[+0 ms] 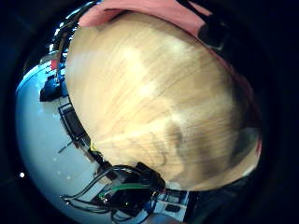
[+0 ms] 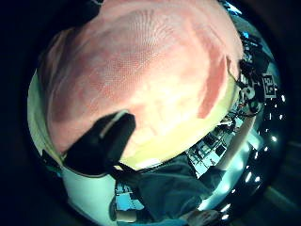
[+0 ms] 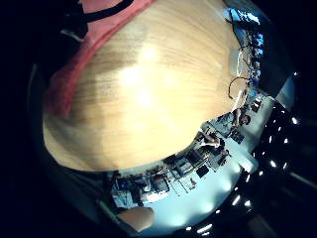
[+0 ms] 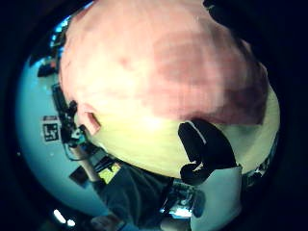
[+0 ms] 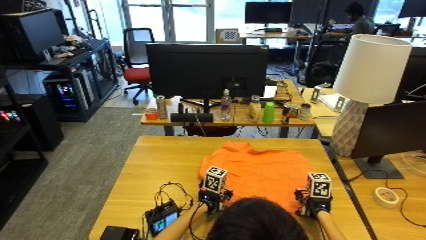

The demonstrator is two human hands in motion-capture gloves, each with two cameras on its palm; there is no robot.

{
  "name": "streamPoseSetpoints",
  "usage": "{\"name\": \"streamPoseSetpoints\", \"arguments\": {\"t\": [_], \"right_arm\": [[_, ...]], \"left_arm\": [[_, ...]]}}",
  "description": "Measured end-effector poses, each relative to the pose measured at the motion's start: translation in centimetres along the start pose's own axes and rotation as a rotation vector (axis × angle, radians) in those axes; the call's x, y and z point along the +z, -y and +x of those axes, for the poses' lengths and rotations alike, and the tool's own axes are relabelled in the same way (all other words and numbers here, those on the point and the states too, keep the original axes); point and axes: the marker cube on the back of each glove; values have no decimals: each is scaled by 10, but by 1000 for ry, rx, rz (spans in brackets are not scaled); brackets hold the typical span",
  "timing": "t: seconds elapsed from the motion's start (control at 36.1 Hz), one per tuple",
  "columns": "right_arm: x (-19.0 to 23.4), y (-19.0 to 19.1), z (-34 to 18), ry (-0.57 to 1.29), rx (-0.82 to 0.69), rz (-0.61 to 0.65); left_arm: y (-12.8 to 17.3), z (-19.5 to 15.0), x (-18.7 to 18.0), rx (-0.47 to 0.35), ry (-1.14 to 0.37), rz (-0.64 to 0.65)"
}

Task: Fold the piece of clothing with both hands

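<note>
An orange garment [image 5: 256, 167] lies spread flat on the wooden table [image 5: 166, 160]. My left hand [image 5: 212, 196] is at its near left corner and my right hand [image 5: 313, 201] at its near right corner, both low over the cloth. In the thumb side views the knit cloth [image 2: 141, 70] [image 4: 159, 62] fills most of the picture. Each thumb [image 2: 101, 141] [image 4: 204, 149] stretches out near the garment's near edge, apart from the other fingers. The little finger side views show bare table [image 1: 149, 102] [image 3: 148, 89] just outside the garment's side edges [image 1: 154, 9] [image 3: 69, 74]. No cloth is pinched.
A small black device with a lit screen [image 5: 162, 219] and cables lies on the table left of my left hand. A white lamp [image 5: 366, 85] and a monitor stand at the right. A desk with a monitor and bottles [image 5: 226, 107] stands beyond the table's far edge.
</note>
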Motion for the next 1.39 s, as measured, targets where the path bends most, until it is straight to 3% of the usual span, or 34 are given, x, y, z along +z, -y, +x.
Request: {"name": "streamPoseSetpoints", "arguments": {"t": [0.08,0.19,0.28,0.36,0.44,0.55,0.72,1.05,1.39], "right_arm": [[-1,6,-4,15,-122,213],[-1,18,-1,0,-118,425],[-2,13,-3,-36,-113,536],[-5,4,-5,-76,-116,586],[-6,8,-3,-113,-107,595],[-10,0,-4,-147,-132,550],[-24,-28,-6,-177,-177,546],[-60,-81,0,-155,-227,457],[-110,-97,2,-133,-226,377]], "left_arm": [[10,-1,-6,11,24,164],[13,0,-12,6,84,275],[22,1,-17,16,123,381],[23,2,-20,27,123,391],[15,1,-23,30,120,326],[7,3,-30,96,100,241],[47,-17,-30,129,142,185],[0,-22,-72,219,20,126],[-19,-27,-122,210,0,161]]}}
